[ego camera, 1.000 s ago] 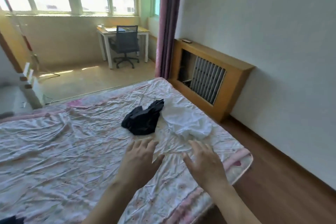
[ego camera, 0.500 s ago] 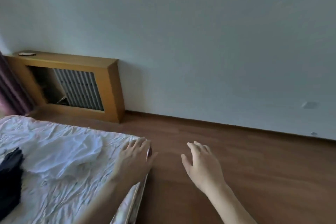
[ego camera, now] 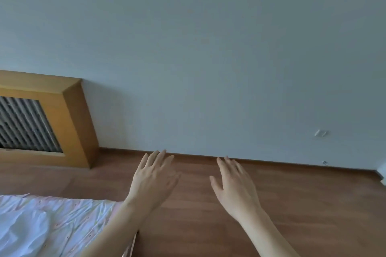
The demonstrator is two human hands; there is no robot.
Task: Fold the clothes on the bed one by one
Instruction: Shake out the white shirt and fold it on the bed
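Left hand: the left hand [ego camera: 153,179] is reaching out palm down over the wooden floor [ego camera: 292,204], just past the corner of the bed, with its fingers straight and slightly spread; it is holding nothing.
Right hand: the right hand [ego camera: 237,189] is stretching forward beside the left one, also palm down above the floor, fingers extended and close together, thumb sticking out to the side; it is gripping nothing.
Forearms: both bare forearms are running up from the bottom edge, the left one crossing over the bed's corner.
Clothes: a white garment [ego camera: 20,231] is lying crumpled at the lower left, bunched into soft rounded folds on the bed, partly cut off by the frame edge; it is sitting well apart from both hands and nothing is touching it.
Bed: the bed [ego camera: 83,215] is showing only its near corner at the lower left, covered in a wrinkled pale sheet with faint pink and yellowish streaks and small dark dots.
Radiator cover: a wooden radiator cover [ego camera: 73,123] with a dark slatted grille is standing against the wall at the left.
Wall: a plain pale wall [ego camera: 208,48] is filling the upper half, with a small white fitting [ego camera: 321,132] low on its right side.
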